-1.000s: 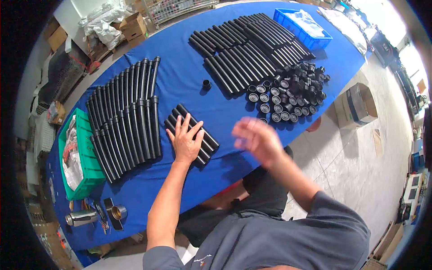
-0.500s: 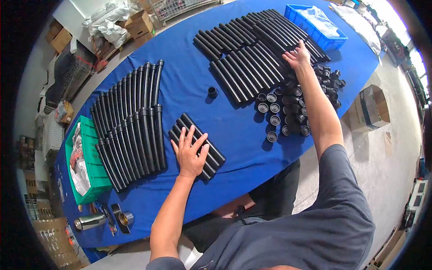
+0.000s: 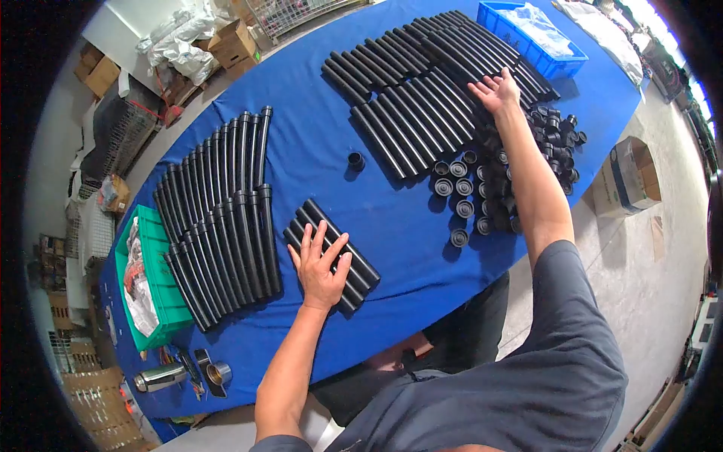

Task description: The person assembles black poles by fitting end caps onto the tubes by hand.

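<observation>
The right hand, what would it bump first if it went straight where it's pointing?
The right hand would probably meet the black tubes just ahead, though its height is unclear.

The right hand (image 3: 497,92), a blur near the table's front edge one second earlier, is now positioned at the rows of black tubes (image 3: 422,113), palm turned upward. The right forearm (image 3: 536,181) has extended correspondingly and now covers part of the black caps (image 3: 465,209).
</observation>
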Motion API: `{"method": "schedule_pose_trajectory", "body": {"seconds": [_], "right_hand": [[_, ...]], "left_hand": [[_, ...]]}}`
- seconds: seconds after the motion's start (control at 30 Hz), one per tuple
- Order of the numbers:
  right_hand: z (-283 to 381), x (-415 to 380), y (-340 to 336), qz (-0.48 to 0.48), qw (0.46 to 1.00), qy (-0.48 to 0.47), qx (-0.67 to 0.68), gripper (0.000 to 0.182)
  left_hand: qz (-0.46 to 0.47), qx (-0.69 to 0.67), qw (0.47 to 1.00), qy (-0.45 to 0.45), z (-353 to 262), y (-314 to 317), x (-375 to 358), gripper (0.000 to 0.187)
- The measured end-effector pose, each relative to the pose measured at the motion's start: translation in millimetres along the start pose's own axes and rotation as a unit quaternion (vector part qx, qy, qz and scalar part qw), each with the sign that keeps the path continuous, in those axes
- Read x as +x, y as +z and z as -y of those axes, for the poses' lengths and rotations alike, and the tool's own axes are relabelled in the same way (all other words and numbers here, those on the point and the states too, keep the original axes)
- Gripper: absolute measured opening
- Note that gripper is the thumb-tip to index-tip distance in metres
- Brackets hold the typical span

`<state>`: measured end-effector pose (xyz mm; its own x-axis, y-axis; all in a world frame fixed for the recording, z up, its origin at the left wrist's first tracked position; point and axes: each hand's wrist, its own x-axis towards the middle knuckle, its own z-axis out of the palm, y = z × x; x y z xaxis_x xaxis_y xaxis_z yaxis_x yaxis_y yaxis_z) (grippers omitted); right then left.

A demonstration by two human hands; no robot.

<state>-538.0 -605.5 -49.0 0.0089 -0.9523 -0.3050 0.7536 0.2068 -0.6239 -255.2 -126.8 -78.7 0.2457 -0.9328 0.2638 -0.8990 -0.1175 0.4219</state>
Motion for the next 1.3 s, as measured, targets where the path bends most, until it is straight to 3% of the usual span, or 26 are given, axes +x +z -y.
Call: {"method": "schedule_pose_trajectory", "body": {"seconds": [0.33, 0.5, 0.6, 0.77, 0.97, 1.0, 1.1, 1.13, 1.2, 1.3], "right_hand": [[-3.1, 1.9, 10.7, 0.011, 0.999, 0.030, 0.032, 0.081], [-6.9, 4.7, 19.1, 0.015, 0.999, 0.024, 0.037, 0.062], [-13.6, 39.9, 0.3, 0.091, 0.990, 0.055, 0.096, 0.067], [-12.6, 79.5, -14.7, 0.110, 0.983, 0.083, 0.118, 0.075], [-7.1, 28.9, 15.6, 0.040, 0.992, 0.003, 0.123, 0.054], [-2.4, 26.4, 15.7, 0.086, 0.986, 0.004, 0.142, 0.037], [18.3, 8.6, 23.4, 0.111, 0.985, -0.007, 0.131, 0.028], [23.1, -12.5, 34.0, 0.077, 0.990, -0.045, 0.112, 0.026], [37.4, -37.5, 34.0, 0.163, 0.980, -0.022, 0.112, 0.027], [41.8, -108.0, 44.5, 0.181, 0.979, -0.021, 0.096, 0.033]], "left_hand": [[0.006, -0.003, 1.000, -0.002, -1.3, -1.9, 0.9, 0.036], [-0.002, -0.001, 1.000, 0.000, -0.1, -0.8, 0.1, 0.036], [0.003, 0.000, 1.000, -0.002, -3.4, -4.6, 1.0, 0.035], [0.002, -0.018, 1.000, -0.005, -2.2, -5.1, 0.4, 0.034], [-0.003, -0.020, 1.000, -0.009, -1.7, -4.4, -1.3, 0.035], [-0.005, -0.020, 1.000, -0.007, -1.5, -3.6, -1.4, 0.035], [-0.009, -0.017, 1.000, -0.002, -1.5, -3.7, 0.3, 0.035], [-0.011, -0.017, 1.000, -0.007, -2.0, -3.8, -2.3, 0.035], [-0.023, -0.019, 1.000, -0.002, -0.5, -2.0, -4.1, 0.035], [-0.031, -0.018, 0.999, -0.008, 1.0, 1.3, -5.9, 0.034]]}}
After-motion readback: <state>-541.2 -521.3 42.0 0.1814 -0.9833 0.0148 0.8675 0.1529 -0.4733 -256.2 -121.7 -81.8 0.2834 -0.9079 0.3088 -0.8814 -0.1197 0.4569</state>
